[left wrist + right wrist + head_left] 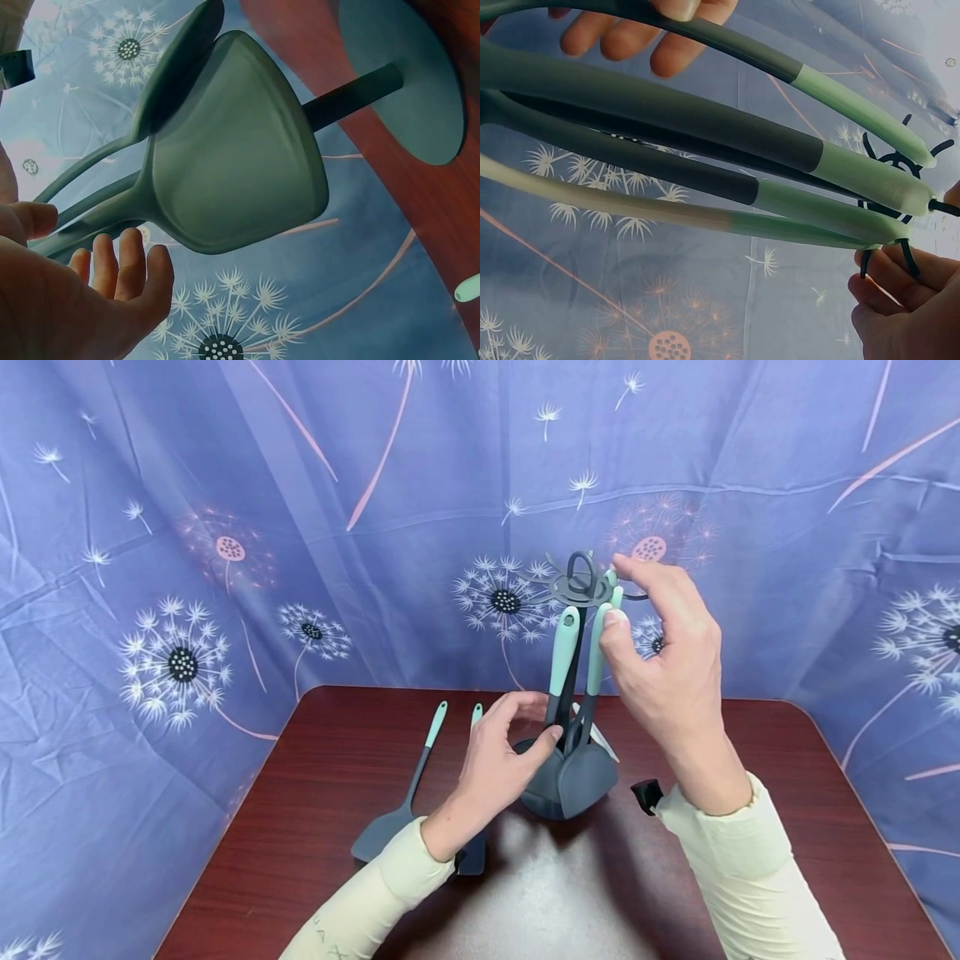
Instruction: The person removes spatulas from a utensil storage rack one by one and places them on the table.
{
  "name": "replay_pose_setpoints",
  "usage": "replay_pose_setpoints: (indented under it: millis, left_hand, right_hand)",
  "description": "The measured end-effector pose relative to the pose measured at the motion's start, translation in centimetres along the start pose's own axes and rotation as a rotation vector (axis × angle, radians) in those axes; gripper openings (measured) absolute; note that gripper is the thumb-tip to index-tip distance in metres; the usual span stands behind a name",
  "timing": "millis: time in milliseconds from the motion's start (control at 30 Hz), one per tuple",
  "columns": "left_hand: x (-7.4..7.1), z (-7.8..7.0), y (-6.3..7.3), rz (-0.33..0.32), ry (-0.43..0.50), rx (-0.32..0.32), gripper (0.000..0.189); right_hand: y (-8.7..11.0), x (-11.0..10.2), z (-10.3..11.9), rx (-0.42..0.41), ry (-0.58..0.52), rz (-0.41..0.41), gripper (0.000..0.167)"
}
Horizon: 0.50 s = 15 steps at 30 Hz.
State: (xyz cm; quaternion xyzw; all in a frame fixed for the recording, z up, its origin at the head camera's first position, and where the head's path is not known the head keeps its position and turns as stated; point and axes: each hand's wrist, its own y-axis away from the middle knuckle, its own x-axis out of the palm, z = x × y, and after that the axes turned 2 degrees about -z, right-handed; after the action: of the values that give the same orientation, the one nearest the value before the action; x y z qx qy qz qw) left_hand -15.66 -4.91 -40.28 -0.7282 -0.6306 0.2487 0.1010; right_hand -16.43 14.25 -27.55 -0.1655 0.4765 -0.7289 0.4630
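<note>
Grey kitchen utensils with mint handles hang on a dark carousel stand (580, 585). My left hand (498, 747) curves loosely round their shafts, its thumb touching one shaft near a ladle-like head (538, 785). In the left wrist view, the fingers of my left hand (112, 292) lie apart beside the shafts, close to a broad turner head (240, 150). My right hand (667, 652) is at the hooks, thumb against a mint handle top (597, 647) and index finger spread away. A pale-shafted utensil (630, 204) hangs near the fingertips of my right hand (915, 307).
A turner (386, 831) lies on the left of the red-brown table (300, 777). Another mint-handled utensil (471, 860) lies partly under my left forearm. The stand's round base (420, 75) rests on the table. A dandelion-patterned cloth (360, 568) hangs behind.
</note>
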Motion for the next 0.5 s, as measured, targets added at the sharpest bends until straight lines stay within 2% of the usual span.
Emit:
replay_pose_setpoints:
  millis: [267, 500]
  left_hand:
    - [0.2, -0.07, -0.15, -0.016, -0.01, 0.014, 0.027]
    - [0.17, -0.21, -0.11, -0.034, -0.055, 0.053, 0.018]
  right_hand:
    - [-0.08, -0.03, -0.04, -0.013, -0.006, 0.006, 0.049]
    - [-0.08, 0.02, -0.03, -0.014, -0.01, 0.001, 0.05]
